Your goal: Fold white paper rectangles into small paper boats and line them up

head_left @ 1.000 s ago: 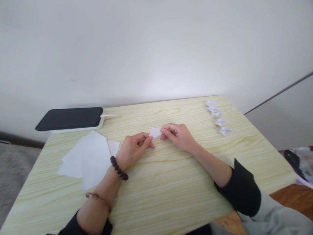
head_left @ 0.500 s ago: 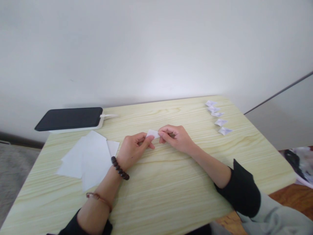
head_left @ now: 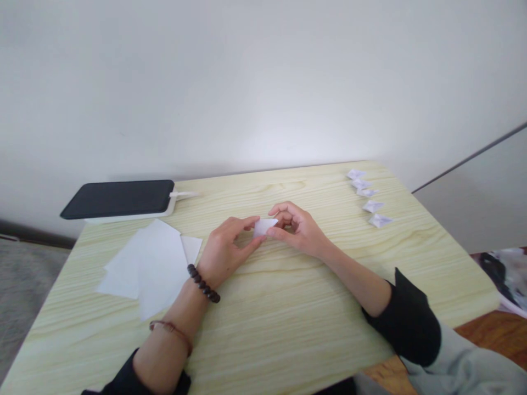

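A small folded piece of white paper (head_left: 264, 226) is held just above the middle of the table. My left hand (head_left: 226, 244) grips its left side, with the index finger at the top edge and the thumb at the bottom. At the paper's right end is my right hand (head_left: 298, 229), its thumb against the lower corner and its index finger raised off the paper. The other right fingers curl behind the pointed end, where their contact is partly hidden. Several folded white paper pieces with pointed ends (head_left: 373, 206) lie in a column at the right.
Flat white paper sheets (head_left: 160, 269) overlap on the wood-grain table (head_left: 288, 323), beside my left forearm. Behind them a black phone (head_left: 119, 198) rests on a white base, with a white cable plug (head_left: 183, 194) at its right end. A white wall (head_left: 263, 82) borders the table's back edge.
The paper has turned so that its pointed end faces right. My left fingers have spread to its top and bottom edges. My right index finger has lifted from its pinch.
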{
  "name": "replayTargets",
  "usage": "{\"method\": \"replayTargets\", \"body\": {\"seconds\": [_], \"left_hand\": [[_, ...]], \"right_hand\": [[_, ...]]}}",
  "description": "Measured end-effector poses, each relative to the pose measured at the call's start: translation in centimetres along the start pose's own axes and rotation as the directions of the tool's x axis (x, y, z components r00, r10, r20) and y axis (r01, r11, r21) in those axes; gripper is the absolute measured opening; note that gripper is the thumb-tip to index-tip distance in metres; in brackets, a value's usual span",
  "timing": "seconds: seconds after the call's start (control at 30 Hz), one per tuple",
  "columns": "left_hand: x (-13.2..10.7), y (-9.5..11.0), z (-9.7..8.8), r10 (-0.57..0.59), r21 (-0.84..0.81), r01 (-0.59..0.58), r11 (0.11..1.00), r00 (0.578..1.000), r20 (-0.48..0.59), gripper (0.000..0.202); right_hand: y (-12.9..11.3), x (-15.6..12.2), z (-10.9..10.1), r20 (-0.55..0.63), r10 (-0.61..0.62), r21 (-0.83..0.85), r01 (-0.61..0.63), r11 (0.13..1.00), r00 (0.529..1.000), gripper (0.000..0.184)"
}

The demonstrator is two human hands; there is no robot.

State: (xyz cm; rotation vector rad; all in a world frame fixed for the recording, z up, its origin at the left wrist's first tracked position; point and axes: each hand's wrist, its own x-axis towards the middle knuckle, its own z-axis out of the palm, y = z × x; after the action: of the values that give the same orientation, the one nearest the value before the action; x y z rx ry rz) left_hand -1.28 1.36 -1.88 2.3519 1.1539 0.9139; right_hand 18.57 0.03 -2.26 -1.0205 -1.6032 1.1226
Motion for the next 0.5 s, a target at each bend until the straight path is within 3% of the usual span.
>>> {"method": "replayTargets", "body": {"seconds": [0.2, 0.5], "left_hand": [[0.07, 0.36, -0.09, -0.057, -0.015, 0.057, 0.998, 0.998, -0.027, 0.032], [0.09, 0.27, 0.05, -0.066, -0.039, 0.066, 0.997, 0.998, -0.004, 0.033]], "right_hand": [[-0.28, 0.04, 0.06, 0.020, 0.052, -0.096, -0.049, 0.994, 0.998, 0.014], [-0.86, -0.09, -0.06, 0.065, 0.034, -0.263, -0.016, 0.965, 0.997, 0.013]]}}
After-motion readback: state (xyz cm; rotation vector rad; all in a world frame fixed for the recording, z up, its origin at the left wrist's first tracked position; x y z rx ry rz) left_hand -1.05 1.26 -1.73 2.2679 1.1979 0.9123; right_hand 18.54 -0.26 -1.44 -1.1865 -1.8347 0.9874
